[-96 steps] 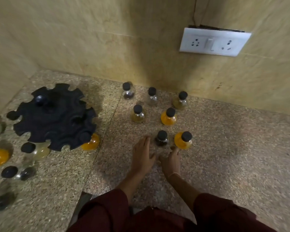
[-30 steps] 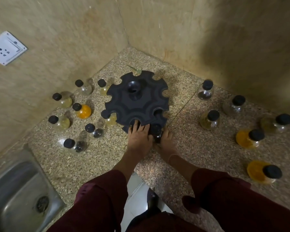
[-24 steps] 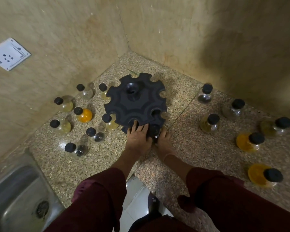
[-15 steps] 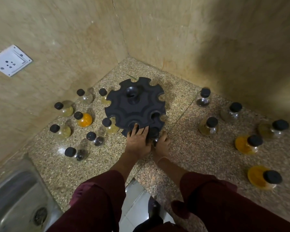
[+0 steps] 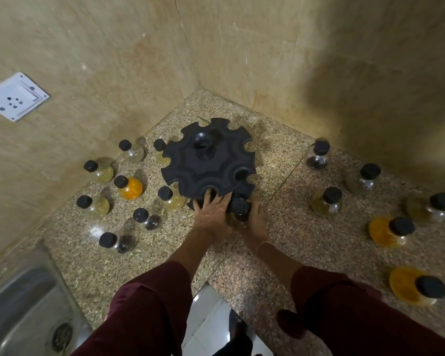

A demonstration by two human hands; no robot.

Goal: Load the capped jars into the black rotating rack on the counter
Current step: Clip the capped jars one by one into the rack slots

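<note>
Black rack [image 5: 211,165]: notched disc. Left hand [image 5: 212,214]: fingers straight, pressing rack's near rim. Right hand [image 5: 254,222]: fingers curled round dark capped jar [image 5: 239,208], upright against rack's near edge.

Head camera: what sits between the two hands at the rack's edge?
A black-capped glass jar with dark contents, flanked by the left hand and right hand, beside the black notched rack; head view.

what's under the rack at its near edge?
A dark capped jar at the near rim of the rack, the right hand round it, the left hand on the rim. Anything deeper under the rack is covered.
</note>
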